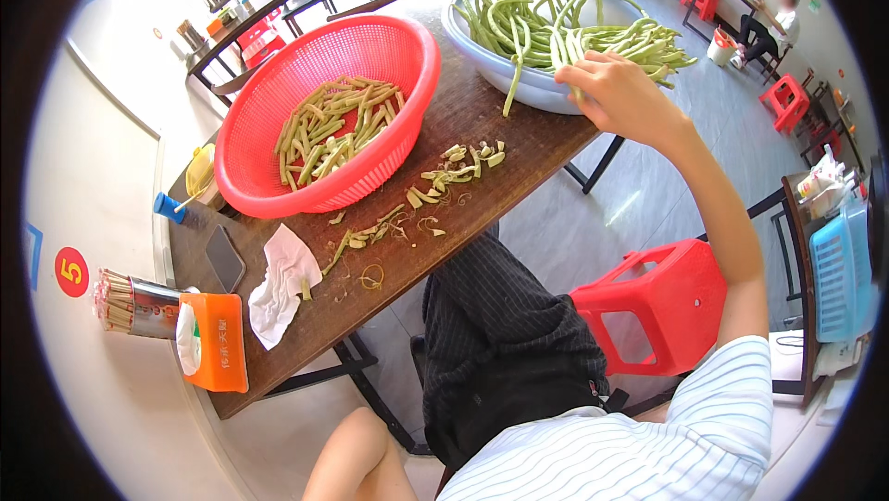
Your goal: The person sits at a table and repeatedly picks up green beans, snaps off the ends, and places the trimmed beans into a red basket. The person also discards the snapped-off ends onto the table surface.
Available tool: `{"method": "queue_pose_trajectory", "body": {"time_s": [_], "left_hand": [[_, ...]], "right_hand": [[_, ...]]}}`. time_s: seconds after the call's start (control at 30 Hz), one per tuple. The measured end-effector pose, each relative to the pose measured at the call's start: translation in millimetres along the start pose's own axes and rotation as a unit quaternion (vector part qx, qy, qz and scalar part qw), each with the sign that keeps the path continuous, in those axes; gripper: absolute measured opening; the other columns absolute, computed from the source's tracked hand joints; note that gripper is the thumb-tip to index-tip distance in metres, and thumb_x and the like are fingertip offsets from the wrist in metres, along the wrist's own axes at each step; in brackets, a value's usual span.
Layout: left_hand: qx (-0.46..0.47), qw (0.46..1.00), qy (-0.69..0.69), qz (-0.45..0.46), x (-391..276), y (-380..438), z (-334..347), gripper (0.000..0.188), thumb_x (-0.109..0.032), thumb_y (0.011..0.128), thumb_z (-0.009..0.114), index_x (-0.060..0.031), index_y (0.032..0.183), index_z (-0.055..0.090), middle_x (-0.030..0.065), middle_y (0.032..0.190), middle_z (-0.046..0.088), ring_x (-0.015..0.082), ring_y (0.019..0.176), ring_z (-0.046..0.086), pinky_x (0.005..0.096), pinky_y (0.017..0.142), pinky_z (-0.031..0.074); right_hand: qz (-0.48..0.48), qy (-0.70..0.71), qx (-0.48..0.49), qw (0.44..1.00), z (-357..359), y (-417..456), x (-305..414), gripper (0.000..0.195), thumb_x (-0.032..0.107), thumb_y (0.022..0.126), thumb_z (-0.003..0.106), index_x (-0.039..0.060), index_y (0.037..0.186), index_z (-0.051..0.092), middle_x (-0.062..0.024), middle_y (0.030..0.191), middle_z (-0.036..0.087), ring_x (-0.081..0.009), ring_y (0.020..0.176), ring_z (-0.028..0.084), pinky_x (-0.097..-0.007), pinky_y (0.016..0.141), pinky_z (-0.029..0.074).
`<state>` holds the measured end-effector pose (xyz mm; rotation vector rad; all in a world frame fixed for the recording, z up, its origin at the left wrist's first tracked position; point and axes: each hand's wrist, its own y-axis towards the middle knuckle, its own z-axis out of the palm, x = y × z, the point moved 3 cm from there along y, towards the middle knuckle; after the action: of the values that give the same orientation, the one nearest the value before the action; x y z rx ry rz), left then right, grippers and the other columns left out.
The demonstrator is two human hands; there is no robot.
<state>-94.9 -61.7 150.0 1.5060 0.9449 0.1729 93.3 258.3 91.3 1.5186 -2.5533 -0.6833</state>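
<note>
My right hand point(620, 97) is at the near rim of a pale blue basin point(517, 79). Its fingers curl around the end of a long green bean point(577, 90), with thumb and forefinger closing from either side. Many whole long beans point(517, 22) are heaped in the basin, and some hang over its rim. Left of it, a red plastic colander point(323, 49) holds short cut bean pieces point(337, 126). Bean ends and stringy trimmings point(444, 178) lie scattered on the wooden table point(479, 213). My left hand is out of view; only that arm's bent elbow shows at the bottom.
A crumpled tissue point(283, 286), a phone point(226, 259), an orange tissue box point(221, 345) and a skewer holder point(156, 306) occupy the table's left end. A red stool point(656, 306) stands at my right. A person point(781, 22) sits across the room.
</note>
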Motion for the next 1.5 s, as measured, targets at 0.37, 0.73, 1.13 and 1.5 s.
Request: {"method": "queue_pose_trajectory", "body": {"time_s": [0.37,0.73,1.13,1.5], "left_hand": [[-0.035,0.999,0.031,0.004,-18,-16,1,0.019,-0.006,0.083,0.042,-0.0016,0.083,0.060,0.0141,0.085,0.060,0.0272,0.078,0.060,0.0410,0.076,0.048],[-0.294,0.826,0.366,-0.312,79,-60,-45,0.022,-0.002,0.069,0.065,0.0027,0.091,0.063,0.0150,0.088,0.063,0.0279,0.085,0.062,0.0336,0.075,0.049],[-0.238,0.766,0.537,-0.260,95,9,-53,0.024,-0.007,0.068,0.069,-0.0027,0.090,0.065,0.0052,0.067,0.059,0.0137,0.049,0.051,0.0240,0.045,0.038],[-0.262,0.695,0.536,-0.402,94,-48,-58,0.015,-0.004,0.071,0.067,-0.0006,0.085,0.062,0.0076,0.067,0.056,0.0159,0.053,0.053,0.0242,0.049,0.042]], "right_hand": [[0.119,0.030,-0.153,0.981,-34,-19,-4,0.017,0.010,0.085,0.049,0.0013,0.099,0.052,-0.0159,0.088,0.060,-0.0335,0.080,0.057,-0.0373,0.071,0.047],[0.109,0.174,-0.135,0.969,-75,-52,56,0.025,-0.004,0.083,0.046,-0.0001,0.107,0.052,-0.0147,0.087,0.060,-0.0230,0.079,0.063,-0.0290,0.067,0.048],[0.070,0.472,-0.137,0.868,-96,-44,117,0.020,0.003,0.075,0.062,0.0005,0.092,0.053,-0.0109,0.081,0.064,-0.0153,0.067,0.061,-0.0261,0.060,0.048],[-0.132,0.362,0.012,0.923,-39,-4,125,0.015,-0.002,0.071,0.062,-0.0007,0.084,0.057,-0.0107,0.072,0.055,-0.0242,0.059,0.055,-0.0314,0.050,0.044]]}}
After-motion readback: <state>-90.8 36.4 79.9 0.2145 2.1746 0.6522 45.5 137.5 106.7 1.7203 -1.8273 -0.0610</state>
